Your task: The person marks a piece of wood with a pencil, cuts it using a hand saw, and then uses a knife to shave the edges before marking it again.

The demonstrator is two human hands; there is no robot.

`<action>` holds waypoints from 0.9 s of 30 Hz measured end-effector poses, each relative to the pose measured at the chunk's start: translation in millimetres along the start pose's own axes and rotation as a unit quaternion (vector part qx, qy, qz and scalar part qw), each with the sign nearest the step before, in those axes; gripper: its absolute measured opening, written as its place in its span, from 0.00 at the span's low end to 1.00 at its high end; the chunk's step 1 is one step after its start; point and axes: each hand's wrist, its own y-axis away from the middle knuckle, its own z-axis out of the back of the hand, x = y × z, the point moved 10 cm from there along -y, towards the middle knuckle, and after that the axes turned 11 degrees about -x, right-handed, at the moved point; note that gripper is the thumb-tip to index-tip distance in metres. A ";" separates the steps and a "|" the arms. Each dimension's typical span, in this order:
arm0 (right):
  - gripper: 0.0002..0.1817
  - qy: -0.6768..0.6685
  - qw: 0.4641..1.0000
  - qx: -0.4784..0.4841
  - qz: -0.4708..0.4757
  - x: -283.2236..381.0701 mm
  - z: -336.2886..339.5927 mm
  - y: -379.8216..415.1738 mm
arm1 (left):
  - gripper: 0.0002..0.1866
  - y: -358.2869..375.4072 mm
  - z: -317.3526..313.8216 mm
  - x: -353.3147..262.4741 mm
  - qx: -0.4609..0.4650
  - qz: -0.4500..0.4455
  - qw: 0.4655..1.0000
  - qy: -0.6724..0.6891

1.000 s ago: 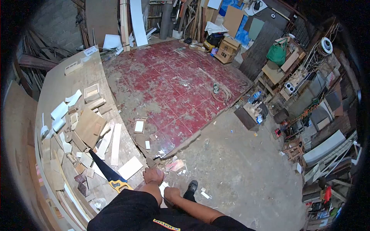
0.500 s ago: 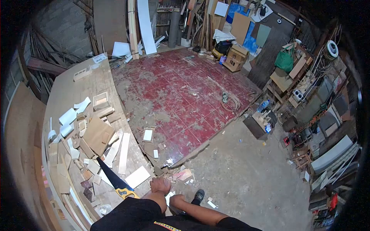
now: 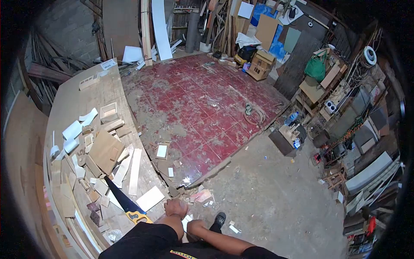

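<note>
My left hand (image 3: 176, 208) is closed, its knuckles up, at the right edge of the workbench near a white rectangular panel (image 3: 150, 198). Just right of it and lower, my right hand (image 3: 196, 227) is curled closed. A narrow white piece (image 3: 186, 222) shows between the two hands, close to the right fingers. Whatever either hand grips is hidden by the fingers. A handsaw (image 3: 122, 199) with a black blade and yellow handle lies on the bench, left of my left hand. Pale wooden strips (image 3: 135, 172) lie beyond the saw.
The workbench (image 3: 103, 93) carries wood offcuts, a plywood piece (image 3: 105, 151), a small open wooden box (image 3: 108, 112) and curled white sheets (image 3: 72, 131). Red tiled floor (image 3: 194, 103) has a raised edge. A cardboard box (image 3: 261, 65) and stacked clutter line the right side.
The view has shifted slightly, so the scene sits a little farther left. Both hands stay closed in nearly the same place beside the bench.
</note>
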 end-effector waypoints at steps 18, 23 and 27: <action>0.14 -0.012 0.999 0.030 -0.040 -4.0 36.2 42.3 | 0.32 1.1 -8.0 5.0 0.016 -0.008 0.999 -0.033; 0.13 -0.050 0.998 0.004 -0.026 -10.1 -10.4 -12.8 | 0.32 2.5 -4.9 4.6 0.016 -0.006 0.999 -0.031; 0.15 0.020 0.998 0.063 0.015 4.2 16.3 31.7 | 0.32 1.8 -4.5 4.1 0.018 0.000 1.000 -0.014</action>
